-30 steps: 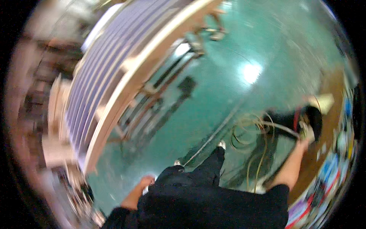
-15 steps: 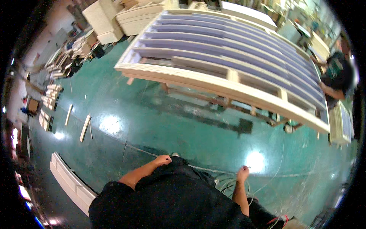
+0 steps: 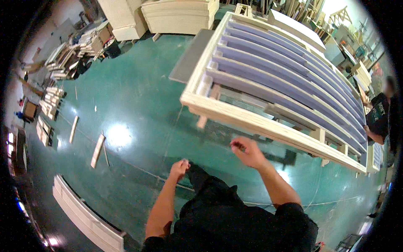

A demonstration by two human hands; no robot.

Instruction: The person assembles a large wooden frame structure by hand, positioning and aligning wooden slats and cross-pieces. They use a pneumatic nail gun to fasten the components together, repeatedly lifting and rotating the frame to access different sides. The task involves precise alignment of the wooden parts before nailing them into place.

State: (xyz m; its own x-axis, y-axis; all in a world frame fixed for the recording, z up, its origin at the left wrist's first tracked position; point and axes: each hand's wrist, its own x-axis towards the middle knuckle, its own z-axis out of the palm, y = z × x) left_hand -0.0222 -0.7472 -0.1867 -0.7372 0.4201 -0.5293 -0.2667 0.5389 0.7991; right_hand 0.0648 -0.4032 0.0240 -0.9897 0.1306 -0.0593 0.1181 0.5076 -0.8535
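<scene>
My left hand (image 3: 180,168) hangs in front of my dark trousers with its fingers curled closed. Whatever it holds, if anything, is hidden. My right hand (image 3: 249,153) is raised ahead of me, short of the near edge of a large wooden frame (image 3: 268,128), and does not touch it. Its fingers are curled together, and a small dark patch shows by the fingertips, too unclear to name. The frame is pale timber with long parallel slats (image 3: 268,69) that have bluish-purple sides, and it rests raised off the floor on supports.
Another person (image 3: 380,113) stands at the frame's right end, a hand on it. A grey panel (image 3: 191,59) lies left of the frame. Stacked pale boards (image 3: 180,17) stand behind. Loose wood strips (image 3: 98,151) and a long pale panel (image 3: 86,214) lie on the green floor (image 3: 138,105) at left.
My view has shifted, so the frame sits further right and the grey panel shows. My right hand has risen and come forward toward the frame. My left forearm now points more straight ahead.
</scene>
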